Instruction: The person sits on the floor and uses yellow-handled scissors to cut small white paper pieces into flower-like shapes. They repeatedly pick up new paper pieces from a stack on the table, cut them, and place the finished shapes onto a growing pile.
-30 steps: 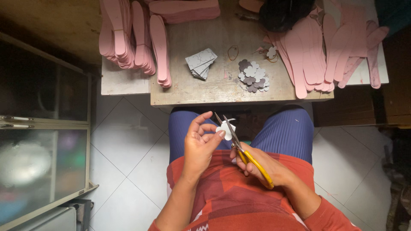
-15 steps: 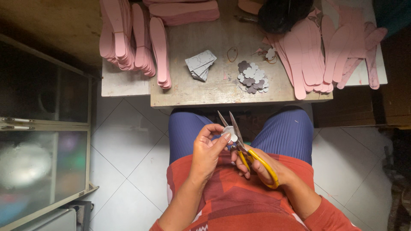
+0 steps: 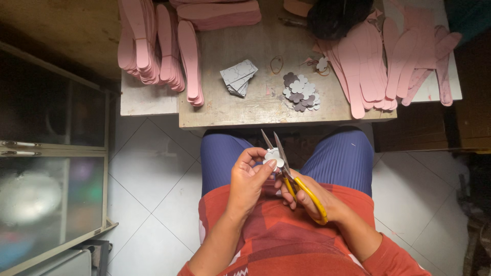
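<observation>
Sitting over a red shirt (image 3: 286, 235) and blue ribbed trousers (image 3: 342, 158), the person works with both hands close above the lap. The left hand (image 3: 245, 181) pinches a small pale flower-shaped cut-out (image 3: 273, 157) between thumb and fingertips, the fingers curled narrowly round it. The right hand (image 3: 312, 197) is closed through the loops of a pair of yellow-handled scissors (image 3: 291, 176); their steel blades stand slightly parted and point away from the body, with the cut-out lying against the near blade, just in front of the worktop's edge.

Beyond the knees stands the worn wooden worktop (image 3: 255, 110). Near its front edge lies a small fanned stack of grey card squares with flower outlines (image 3: 238, 77), and just to the right of it a loose heap of grey and pale flower-shaped pieces (image 3: 300, 92). Between them, a little farther back, lies a thin rubber band (image 3: 276, 64). On the left side of the worktop stand rows of pink insole-shaped foam pieces (image 3: 153, 46), packed on edge; on the right side more pink insole shapes (image 3: 388, 61) lie spread flat and overlapping. A dark bag (image 3: 337, 15) sits at the far edge. To the left, on the white tiled floor (image 3: 148, 174), stands a glass-fronted cabinet (image 3: 51, 168)
</observation>
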{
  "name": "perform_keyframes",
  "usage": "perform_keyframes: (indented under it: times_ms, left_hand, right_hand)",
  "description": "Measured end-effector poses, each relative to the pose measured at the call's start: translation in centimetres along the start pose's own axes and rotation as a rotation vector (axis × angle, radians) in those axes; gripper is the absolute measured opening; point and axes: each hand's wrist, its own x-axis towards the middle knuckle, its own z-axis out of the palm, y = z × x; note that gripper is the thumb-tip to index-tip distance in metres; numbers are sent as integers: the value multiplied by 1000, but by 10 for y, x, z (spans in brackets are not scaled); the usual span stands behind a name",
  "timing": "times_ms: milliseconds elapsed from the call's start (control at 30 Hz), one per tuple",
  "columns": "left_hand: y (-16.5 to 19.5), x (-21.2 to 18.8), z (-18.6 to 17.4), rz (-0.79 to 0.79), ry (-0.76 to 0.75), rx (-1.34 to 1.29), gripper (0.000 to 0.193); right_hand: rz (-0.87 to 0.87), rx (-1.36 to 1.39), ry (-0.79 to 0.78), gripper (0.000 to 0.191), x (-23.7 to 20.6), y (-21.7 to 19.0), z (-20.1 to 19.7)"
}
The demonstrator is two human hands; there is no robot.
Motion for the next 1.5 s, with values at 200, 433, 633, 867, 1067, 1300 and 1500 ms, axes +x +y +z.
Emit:
perform_keyframes:
  times_ms: [200, 433, 633, 867, 1067, 1300, 1500]
  left_hand:
    - [-7, -6, 11, -84, 14, 93, 20]
    - [-12, -5, 8, -144, -3, 14, 17]
    - [-19, -3, 4, -115, -10, 3, 17]
    - [-14, -3, 5, -41, 6, 27, 19]
    - [-9, -3, 13, 54, 73, 0, 19]
    - [-4, -6, 12, 10, 55, 36, 23]
    - [-4, -4, 9, 72, 66, 97, 31]
  right_hand:
    - [-14, -26, 74, 116, 2, 3, 6]
    - [2, -76, 93, 117, 2, -6, 8]
    - [31, -87, 105, 117, 1, -6, 7]
    - [85, -94, 123, 98, 1, -2, 5]
    - [78, -40, 82, 108, 0, 0, 6]
    - [-4, -164, 57, 110, -2, -1, 2]
    - [-44, -253, 56, 103, -3, -5, 2]
